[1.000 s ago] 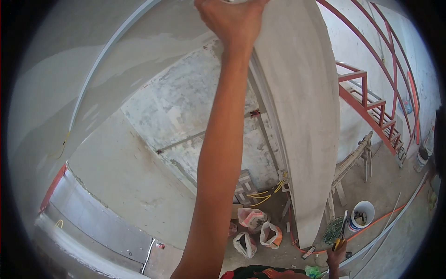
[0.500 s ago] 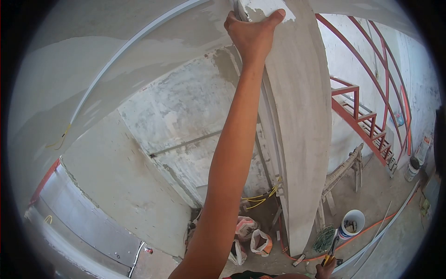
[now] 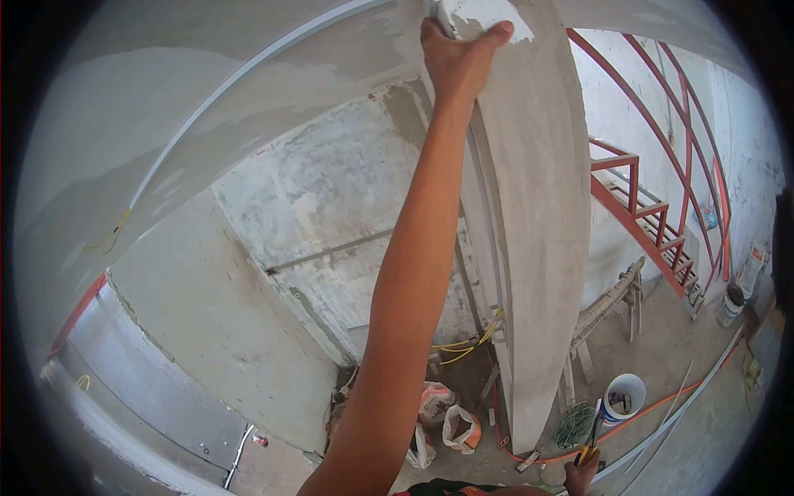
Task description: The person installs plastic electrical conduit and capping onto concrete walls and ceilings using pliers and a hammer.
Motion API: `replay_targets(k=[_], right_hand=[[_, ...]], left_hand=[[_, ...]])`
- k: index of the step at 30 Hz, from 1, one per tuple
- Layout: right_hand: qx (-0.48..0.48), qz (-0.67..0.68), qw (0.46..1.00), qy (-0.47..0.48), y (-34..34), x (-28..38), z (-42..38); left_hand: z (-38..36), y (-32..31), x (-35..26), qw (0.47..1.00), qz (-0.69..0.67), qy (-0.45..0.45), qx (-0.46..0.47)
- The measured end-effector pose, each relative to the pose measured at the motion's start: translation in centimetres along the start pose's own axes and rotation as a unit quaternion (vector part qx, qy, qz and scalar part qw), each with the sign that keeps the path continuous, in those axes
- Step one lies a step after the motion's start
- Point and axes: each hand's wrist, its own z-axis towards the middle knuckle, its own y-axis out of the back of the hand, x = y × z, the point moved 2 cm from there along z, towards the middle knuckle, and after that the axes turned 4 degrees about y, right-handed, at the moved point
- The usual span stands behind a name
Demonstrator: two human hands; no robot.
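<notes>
High in the view, my left hand grips the upper edge of a long grey plastered column. Its thumb lies on the front face beside a white patch, and its other fingers curl round the left edge, partly hidden. Low on the right, my right hand is closed around pliers with yellow and black handles. The jaws point up, near a white bucket and a coil of green wire.
Red metal stairs curve along the right wall. A wooden trestle stands behind the bucket. An orange hose crosses the floor. Open sacks sit left of the column's foot, below yellow cables. A white conduit runs upper left.
My left hand appears slightly farther right and lower, still on the column's edge. My right hand and the pliers have barely shifted.
</notes>
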Motion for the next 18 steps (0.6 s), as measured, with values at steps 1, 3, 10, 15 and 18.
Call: replay_targets(k=[1, 3, 10, 15, 18], right_hand=[[-0.005, 0.008, 1.000, 0.017, -0.1, -0.1, -0.2], [-0.013, 0.021, 0.999, 0.035, -0.4, -0.3, -0.3], [-0.041, -0.027, 0.997, 0.055, 0.3, -2.4, -2.4], [-0.071, 0.028, 0.992, 0.102, 0.3, -1.6, -4.3], [-0.084, 0.034, 0.993, 0.076, 0.3, -1.5, -4.8]], left_hand=[[-0.1, 0.0, 0.3, 0.999, 0.027, 0.017, -0.025], [-0.2, -0.2, 0.5, 0.993, 0.084, -0.008, -0.080], [0.1, -0.3, 0.7, 0.986, 0.084, -0.117, -0.082], [-1.0, -0.6, 0.3, 0.946, 0.221, -0.176, -0.158], [-1.7, -0.7, -0.4, 0.927, 0.226, -0.232, -0.187]])
